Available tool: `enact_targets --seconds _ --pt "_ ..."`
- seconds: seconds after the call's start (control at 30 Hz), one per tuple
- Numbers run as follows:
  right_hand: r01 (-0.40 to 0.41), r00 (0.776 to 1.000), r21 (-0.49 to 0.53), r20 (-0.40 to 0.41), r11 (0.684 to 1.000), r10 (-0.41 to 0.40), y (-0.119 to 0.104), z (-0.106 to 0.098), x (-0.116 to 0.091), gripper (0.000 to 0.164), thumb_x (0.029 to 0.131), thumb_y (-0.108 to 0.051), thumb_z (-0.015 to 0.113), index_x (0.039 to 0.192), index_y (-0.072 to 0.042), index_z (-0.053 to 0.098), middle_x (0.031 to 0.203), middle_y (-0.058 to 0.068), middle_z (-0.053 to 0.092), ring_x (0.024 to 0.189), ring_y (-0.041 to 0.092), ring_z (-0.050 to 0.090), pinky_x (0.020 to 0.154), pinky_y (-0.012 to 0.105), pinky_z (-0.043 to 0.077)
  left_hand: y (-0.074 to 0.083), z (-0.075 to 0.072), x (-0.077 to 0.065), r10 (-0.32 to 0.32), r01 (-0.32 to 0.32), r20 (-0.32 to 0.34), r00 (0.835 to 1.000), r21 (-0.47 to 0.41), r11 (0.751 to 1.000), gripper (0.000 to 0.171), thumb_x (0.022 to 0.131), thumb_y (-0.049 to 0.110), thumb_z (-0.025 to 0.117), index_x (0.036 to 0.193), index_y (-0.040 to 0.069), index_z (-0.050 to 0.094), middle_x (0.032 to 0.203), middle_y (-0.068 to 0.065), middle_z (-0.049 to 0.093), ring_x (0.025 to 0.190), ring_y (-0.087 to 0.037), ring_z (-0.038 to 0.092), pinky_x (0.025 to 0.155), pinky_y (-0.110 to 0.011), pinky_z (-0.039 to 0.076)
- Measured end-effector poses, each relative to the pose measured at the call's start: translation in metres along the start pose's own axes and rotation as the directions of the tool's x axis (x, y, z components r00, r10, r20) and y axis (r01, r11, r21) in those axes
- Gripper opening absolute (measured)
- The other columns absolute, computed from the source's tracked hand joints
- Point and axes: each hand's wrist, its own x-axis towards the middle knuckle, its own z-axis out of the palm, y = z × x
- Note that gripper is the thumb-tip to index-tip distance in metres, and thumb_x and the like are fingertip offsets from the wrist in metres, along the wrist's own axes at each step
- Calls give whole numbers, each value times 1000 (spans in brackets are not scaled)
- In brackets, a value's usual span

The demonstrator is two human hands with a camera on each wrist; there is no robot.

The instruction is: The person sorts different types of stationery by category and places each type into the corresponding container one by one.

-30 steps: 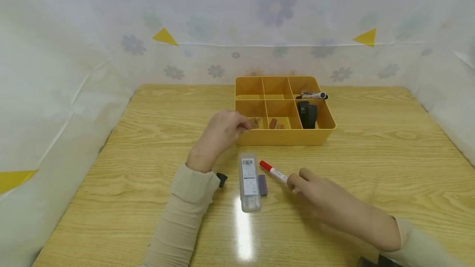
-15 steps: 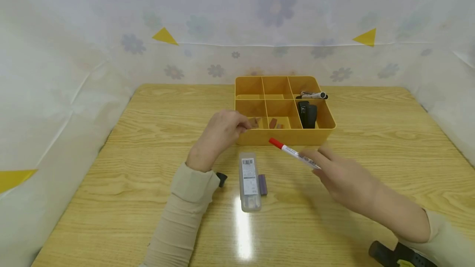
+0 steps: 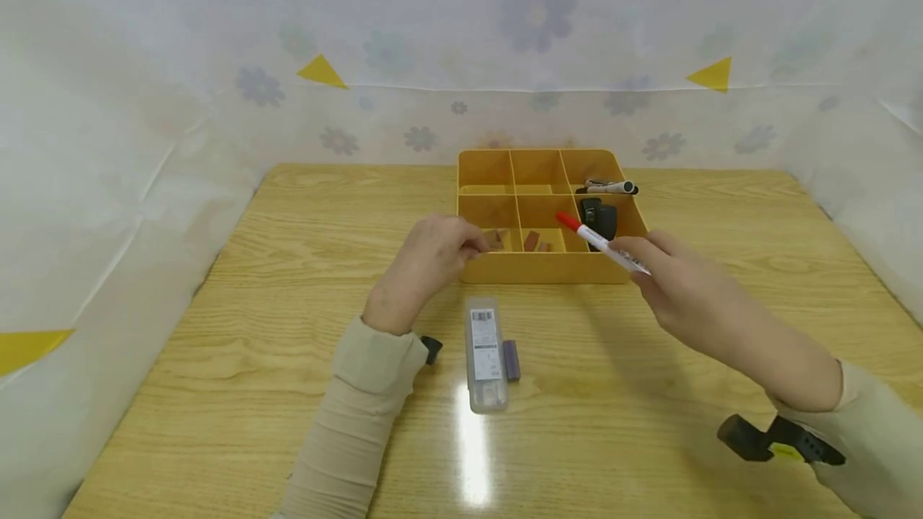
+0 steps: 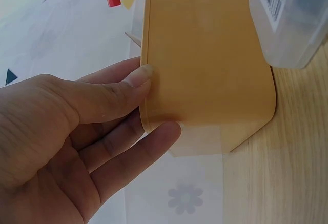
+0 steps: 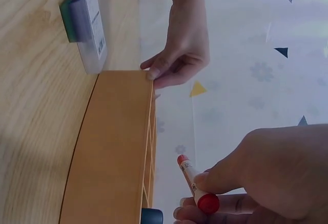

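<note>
My left hand (image 3: 433, 263) pinches the front left corner of the yellow organizer box (image 3: 548, 267), thumb on the outer wall and fingers over the rim, as the left wrist view shows. In my right hand (image 3: 692, 307) is a white marker with a red cap (image 3: 602, 243), pinched between thumb and fingers. It slants above the front right compartments, red cap pointing up and left. Black objects (image 3: 607, 220) lie in the front right compartment, partly behind the marker. Small reddish-brown pieces (image 3: 531, 241) rest in the front middle one, and brownish pieces (image 3: 496, 239) in the front left.
Black and white markers (image 3: 609, 187) lie in the back right compartment, their ends over the rim. In front of the box a clear plastic case (image 3: 486, 355) with a label lies on the wooden table (image 3: 288, 279). A small purple block (image 3: 511, 360) sits against its right side.
My right hand has lifted the red-capped marker off the table and carried it forward and right, over the box. The left hand has stayed at the box corner.
</note>
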Motion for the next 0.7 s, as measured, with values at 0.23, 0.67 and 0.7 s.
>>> enact_targets --seconds 0.23,0.67,0.7 --pt "-27 998 -82 -52 996 22 24 -3 19 36 81 4 59 115 -4 53 85 9 51 55 14 40 41 26 37 0 0 0 6 -6 -4 1000 0 1000 10 83 9 66 87 17 72 87 5 68 80 -7 56 74 -24 48" --pt "-100 995 -119 -22 988 98 55 1 51 27 83 2 56 110 1 57 86 16 56 62 22 48 46 33 42 0 0 0 -6 6 6 1000 -5 1000 10 84 9 66 87 17 72 87 5 68 80 -6 56 73 -23 48" --pt "-105 994 -123 -20 987 103 57 1 53 25 83 1 56 108 1 57 86 15 56 62 23 48 47 34 42 0 0 0 -8 8 7 1000 -5 1000 10 84 9 66 87 17 72 87 6 68 80 -6 56 73 -22 48"
